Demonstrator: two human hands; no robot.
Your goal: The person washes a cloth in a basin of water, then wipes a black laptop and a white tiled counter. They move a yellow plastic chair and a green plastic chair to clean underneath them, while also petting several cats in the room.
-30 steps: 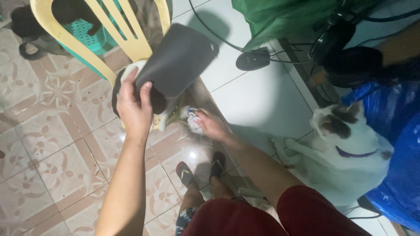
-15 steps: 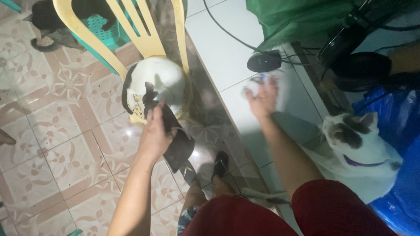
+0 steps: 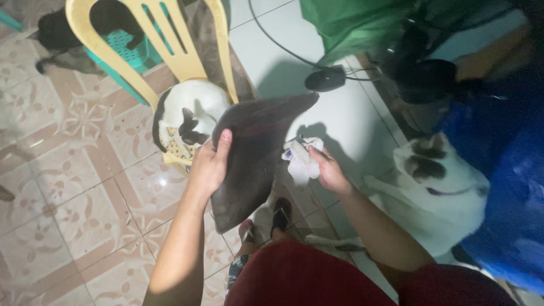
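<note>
Left hand [image 3: 209, 164] grips the edge of a dark grey curved plastic panel [image 3: 255, 153]. Right hand [image 3: 328, 170] is closed on a crumpled white cloth [image 3: 300, 161] just beside it.

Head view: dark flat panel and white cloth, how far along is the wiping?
Done: nothing shows finished; the dark grey flat panel bears no visible wiped patch in this dim light. In hand: the left hand grips the panel's edge and holds it up over the yellow plastic chair, while the right hand holds the crumpled white cloth beside it, seemingly apart. Left: probably the wipe itself.
</note>
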